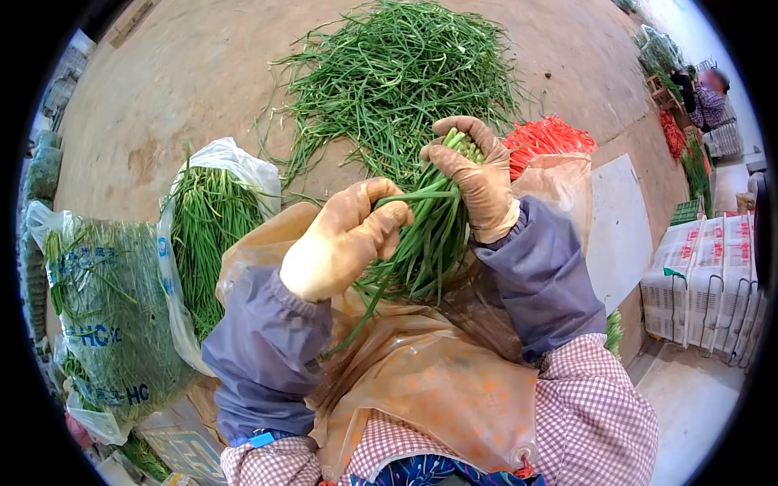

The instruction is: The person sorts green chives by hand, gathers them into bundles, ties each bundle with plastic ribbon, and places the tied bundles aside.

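Both my hands wear thin tan gloves. My right hand (478,180) is wrapped round a bunch of long green stalks (429,235) that looks like garlic scapes. The pale cut ends point up past its thumb, and the thin ends hang down over my lap. To the left, my left hand (348,237) is closed in a pinch on a single stalk (421,196) running sideways from the bunch. A translucent orange apron (429,381) covers my lap beneath the hands.
A large loose pile of green stalks (405,73) lies on the floor ahead. Red ties (551,142) sit beside my right knee. Filled plastic bags (105,308) stand at left, with an open bag of stalks (207,235). White crates (701,275) stand at right; another person (707,101) sits beyond.
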The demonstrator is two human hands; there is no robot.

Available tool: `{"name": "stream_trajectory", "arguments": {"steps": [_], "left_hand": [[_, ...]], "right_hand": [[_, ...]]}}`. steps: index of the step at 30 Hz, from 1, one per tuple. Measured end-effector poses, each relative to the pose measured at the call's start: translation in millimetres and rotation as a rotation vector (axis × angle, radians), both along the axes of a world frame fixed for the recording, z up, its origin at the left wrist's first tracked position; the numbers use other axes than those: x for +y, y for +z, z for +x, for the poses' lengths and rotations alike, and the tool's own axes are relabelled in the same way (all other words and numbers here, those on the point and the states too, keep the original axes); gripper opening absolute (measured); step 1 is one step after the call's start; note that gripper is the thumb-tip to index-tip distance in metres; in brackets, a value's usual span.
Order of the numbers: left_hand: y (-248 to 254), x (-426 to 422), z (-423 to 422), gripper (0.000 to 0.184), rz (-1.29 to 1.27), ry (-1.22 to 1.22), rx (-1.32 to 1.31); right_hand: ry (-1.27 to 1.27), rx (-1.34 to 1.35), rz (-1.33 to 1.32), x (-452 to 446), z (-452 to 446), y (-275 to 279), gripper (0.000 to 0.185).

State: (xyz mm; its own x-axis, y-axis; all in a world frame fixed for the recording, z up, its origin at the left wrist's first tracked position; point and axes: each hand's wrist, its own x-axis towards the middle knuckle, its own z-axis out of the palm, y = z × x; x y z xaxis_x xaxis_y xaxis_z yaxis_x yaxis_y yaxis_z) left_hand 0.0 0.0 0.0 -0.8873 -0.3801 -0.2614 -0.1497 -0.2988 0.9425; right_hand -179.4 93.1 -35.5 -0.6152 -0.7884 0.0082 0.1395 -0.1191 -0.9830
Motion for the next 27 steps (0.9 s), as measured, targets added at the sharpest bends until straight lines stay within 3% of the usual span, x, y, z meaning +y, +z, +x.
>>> {"name": "stream_trajectory", "arguments": {"steps": [2,5,10,13,15,17,19,22,24,27], "left_hand": [[7.6,-6.8,-1.9,0.027,0.203,-0.082,0.001],[5.9,-10.9,-2.4,0.029,0.348,0.048,0.118],[2.7,-11.3,-10.9,0.030,0.439,0.163,0.175],[8.7,-16.5,-18.9,0.025,0.509,0.227,0.205],[17.8,-32.2,-22.5,0.022,0.512,0.326,0.220],[29.7,-52.7,-20.4,0.023,0.466,0.464,0.300],[31.9,-77.6,-15.7,0.022,0.235,0.633,0.364],[-9.8,-97.1,0.8,0.038,-1.104,0.616,-0.067],[-21.4,-79.2,12.2,0.045,-1.365,0.581,-0.287],[-1.1,-39.8,31.4,0.034,-0.590,0.556,-0.009]], "right_hand": [[0.085,-0.133,0.010,0.6,-1.3,3.1,0.022],[0.170,-0.198,-0.058,-0.7,4.2,9.7,0.021],[0.383,-0.525,-0.116,3.5,10.4,2.6,0.044],[0.503,-0.508,-0.247,3.9,20.1,11.1,0.050],[0.557,-0.328,-0.159,7.1,18.9,14.4,0.058],[0.509,-0.093,-0.084,7.0,19.8,12.6,0.049],[0.374,-0.264,0.026,5.5,16.4,21.2,0.038],[0.164,-0.344,-0.025,0.2,-7.8,13.3,0.025],[0.059,-0.415,-0.049,0.9,-17.2,9.6,0.018],[-0.039,-0.441,-0.054,-0.7,-17.5,5.0,0.016]]}}
